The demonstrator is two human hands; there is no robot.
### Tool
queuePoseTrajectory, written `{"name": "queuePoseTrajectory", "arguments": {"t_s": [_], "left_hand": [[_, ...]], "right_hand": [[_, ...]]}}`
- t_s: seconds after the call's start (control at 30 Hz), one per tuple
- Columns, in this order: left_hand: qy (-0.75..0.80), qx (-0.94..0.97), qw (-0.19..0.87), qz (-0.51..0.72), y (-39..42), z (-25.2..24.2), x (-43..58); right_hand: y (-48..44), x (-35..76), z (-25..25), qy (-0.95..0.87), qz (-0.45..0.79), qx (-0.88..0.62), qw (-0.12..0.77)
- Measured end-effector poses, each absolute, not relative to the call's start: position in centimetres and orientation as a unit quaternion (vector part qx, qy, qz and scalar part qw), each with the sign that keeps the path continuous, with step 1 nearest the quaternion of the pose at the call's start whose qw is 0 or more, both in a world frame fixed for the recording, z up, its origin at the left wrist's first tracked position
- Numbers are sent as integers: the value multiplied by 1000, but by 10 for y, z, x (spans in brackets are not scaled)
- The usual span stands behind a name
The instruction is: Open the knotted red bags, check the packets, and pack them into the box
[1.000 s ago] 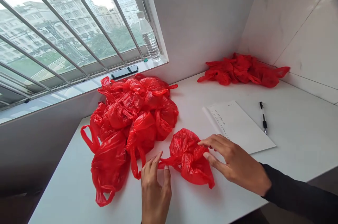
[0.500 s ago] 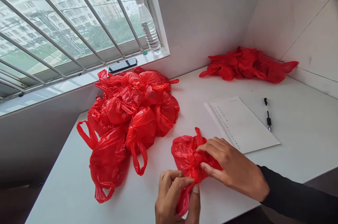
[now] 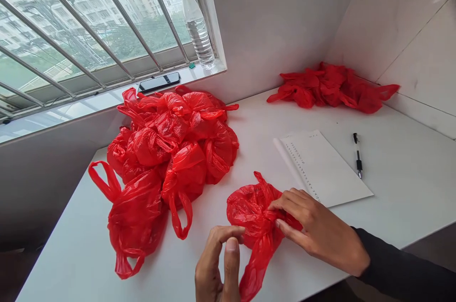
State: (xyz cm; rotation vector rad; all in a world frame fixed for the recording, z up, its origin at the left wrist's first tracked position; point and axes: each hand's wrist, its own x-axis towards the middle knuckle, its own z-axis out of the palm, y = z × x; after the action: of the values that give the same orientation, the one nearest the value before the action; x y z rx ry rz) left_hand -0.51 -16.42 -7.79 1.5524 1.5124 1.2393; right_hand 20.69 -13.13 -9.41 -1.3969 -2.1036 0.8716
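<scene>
A red plastic bag (image 3: 245,207) rests on the white table, gathered and twisted in the middle, one handle pointing up and another trailing toward the front edge. My right hand (image 3: 313,231) pinches the gathered part from the right, thumb and fingers closed on the plastic. Just left of the trailing handle is my left hand (image 3: 219,264), its thumb and index finger apart and nothing between them. Its other fingers are mostly hidden. What is inside the bag cannot be made out.
Several filled red bags (image 3: 174,136) are heaped on the left. Loose red bags (image 3: 331,88) lie at the back corner. A notebook (image 3: 324,164) and a pen (image 3: 358,157) are on the right. On the windowsill are a phone (image 3: 159,82) and a water bottle (image 3: 197,31).
My left hand has let go of the bag's handle and drawn back to the left with its fingers parting. My right hand keeps its pinch on the bag. The view has shifted slightly.
</scene>
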Motion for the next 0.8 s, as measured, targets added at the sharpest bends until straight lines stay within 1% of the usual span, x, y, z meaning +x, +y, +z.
{"name": "queuePoseTrajectory", "arguments": {"t_s": [0.07, 0.23, 0.33, 0.47, 0.63, 0.73, 0.8], "left_hand": [[585, 611, 296, 443, -162, -80, -7], [539, 750, 183, 337, -159, -104, -3], [524, 782, 144, 306, -156, -113, -7], [541, 761, 156, 322, -154, -110, -18], [601, 685, 195, 363, -156, -103, -19], [577, 694, 192, 386, -156, -102, -8], [544, 734, 173, 368, -153, -102, -2]], "right_hand": [[-132, 208, -96, -769, 314, -506, 232], [-135, 208, -99, -774, 306, -504, 232], [-136, 209, -99, -775, 301, -502, 236], [-136, 216, -98, -764, 300, -513, 250], [-136, 226, -92, -735, 288, -556, 262], [-137, 222, -89, -738, 280, -553, 266], [-136, 216, -89, -753, 267, -539, 267]]}}
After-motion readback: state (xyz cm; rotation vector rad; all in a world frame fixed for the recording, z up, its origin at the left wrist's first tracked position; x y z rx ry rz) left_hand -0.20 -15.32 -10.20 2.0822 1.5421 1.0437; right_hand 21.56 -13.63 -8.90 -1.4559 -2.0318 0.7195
